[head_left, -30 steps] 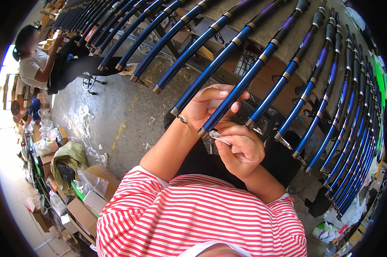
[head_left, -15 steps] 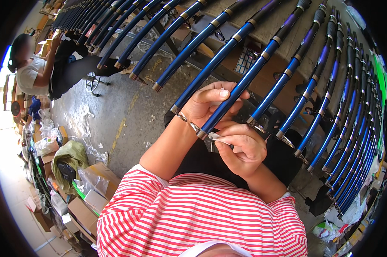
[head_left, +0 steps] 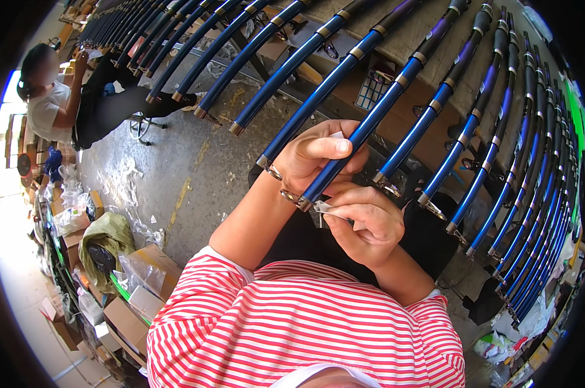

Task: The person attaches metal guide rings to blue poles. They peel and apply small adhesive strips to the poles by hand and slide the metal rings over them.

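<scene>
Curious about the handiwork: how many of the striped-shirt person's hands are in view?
2: the left hand, partly behind the blue rod it grasps; the right hand, pinching a white slip by the rod's lower end.

Striped shirt [head_left: 305, 317], red and white (short sleeves [head_left: 198, 291]).

Two hands [head_left: 370, 223], twenty-plus rods [head_left: 382, 107], one co-worker [head_left: 52, 111]
</scene>
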A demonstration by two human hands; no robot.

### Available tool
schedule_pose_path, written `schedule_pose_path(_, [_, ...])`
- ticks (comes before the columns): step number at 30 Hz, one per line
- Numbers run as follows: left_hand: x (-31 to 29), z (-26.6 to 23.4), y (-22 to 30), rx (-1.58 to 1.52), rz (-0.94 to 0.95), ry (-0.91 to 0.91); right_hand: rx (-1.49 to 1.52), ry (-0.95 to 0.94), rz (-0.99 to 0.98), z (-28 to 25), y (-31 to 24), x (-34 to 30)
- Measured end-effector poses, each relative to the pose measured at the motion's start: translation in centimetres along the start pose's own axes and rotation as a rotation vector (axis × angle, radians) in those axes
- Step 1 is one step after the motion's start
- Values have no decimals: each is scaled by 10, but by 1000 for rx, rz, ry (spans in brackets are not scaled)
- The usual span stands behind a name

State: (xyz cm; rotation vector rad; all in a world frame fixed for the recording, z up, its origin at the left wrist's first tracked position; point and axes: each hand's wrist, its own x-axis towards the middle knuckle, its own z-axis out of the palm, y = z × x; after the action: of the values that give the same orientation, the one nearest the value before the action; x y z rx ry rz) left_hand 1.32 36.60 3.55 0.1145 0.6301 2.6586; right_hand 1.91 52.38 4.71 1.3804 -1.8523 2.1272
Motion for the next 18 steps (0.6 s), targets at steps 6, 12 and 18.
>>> schedule_pose_path(6, [1,4,0,-2,-2,-5,3,-9,-20,0,1,1])
schedule_pose_path(12, [2,3,0,39,1,-14,12,23,17,2,-1,0])
schedule_pose_path(18, [1,4,2,101,-7,-18,61,26,78,1,-4,2])
